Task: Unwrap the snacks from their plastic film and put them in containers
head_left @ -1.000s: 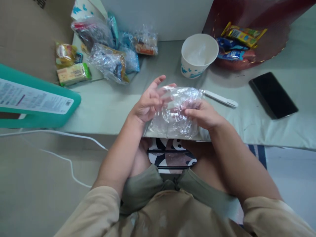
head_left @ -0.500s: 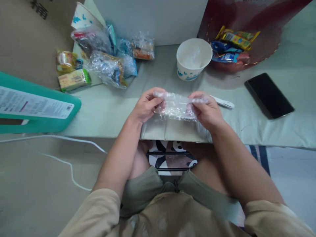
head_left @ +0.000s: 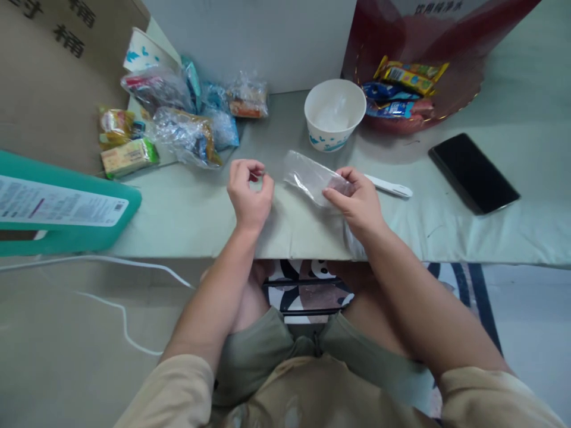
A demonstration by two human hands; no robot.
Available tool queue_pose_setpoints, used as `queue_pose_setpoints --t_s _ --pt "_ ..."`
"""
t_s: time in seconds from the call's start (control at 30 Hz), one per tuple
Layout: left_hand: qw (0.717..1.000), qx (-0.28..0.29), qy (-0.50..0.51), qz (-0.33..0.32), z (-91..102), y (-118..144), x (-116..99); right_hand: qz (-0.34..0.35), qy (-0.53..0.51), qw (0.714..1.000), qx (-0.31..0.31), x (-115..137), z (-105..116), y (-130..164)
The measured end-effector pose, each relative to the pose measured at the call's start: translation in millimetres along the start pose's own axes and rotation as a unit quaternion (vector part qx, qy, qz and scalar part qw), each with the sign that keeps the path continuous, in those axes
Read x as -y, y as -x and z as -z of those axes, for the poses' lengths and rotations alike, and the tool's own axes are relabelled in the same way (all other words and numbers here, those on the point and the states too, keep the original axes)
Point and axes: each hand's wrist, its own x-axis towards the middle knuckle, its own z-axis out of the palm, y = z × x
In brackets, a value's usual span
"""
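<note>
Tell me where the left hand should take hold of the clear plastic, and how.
The clear plastic is probably best pinched at its free left end, thumb and fingertips on opposite faces, coming from the left. It looks thin and flat; the right hand grips its other end, and the free end juts out toward the left hand's side.
</note>
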Motion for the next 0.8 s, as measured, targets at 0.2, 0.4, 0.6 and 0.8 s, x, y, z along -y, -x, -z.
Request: queue_pose_setpoints --t_s 0.2,0.4,0.6,0.8 --pt "0.977 0.167 0.11 -0.067 -16.5 21.1 -20.8 0.013 -0.075 0.994 0.084 6.5 -12.5 6.5" --pt "0.942 0.179 0.275 0.065 -30.1 12.8 3.2 -0.095 -0.311 0.934 0.148 13.1 -11.8 5.7" --pt "0.998 0.019 0.062 -0.015 -13.3 -18.0 -17.2 -0.066 -0.237 0.969 0.017 11.9 -3.6 -9.0" --pt "0.978 0.083 -0.134 -0.134 -52.8 -78.1 -107.8 -0.053 -0.236 0.97 0.031 12.4 -3.8 -20.7"
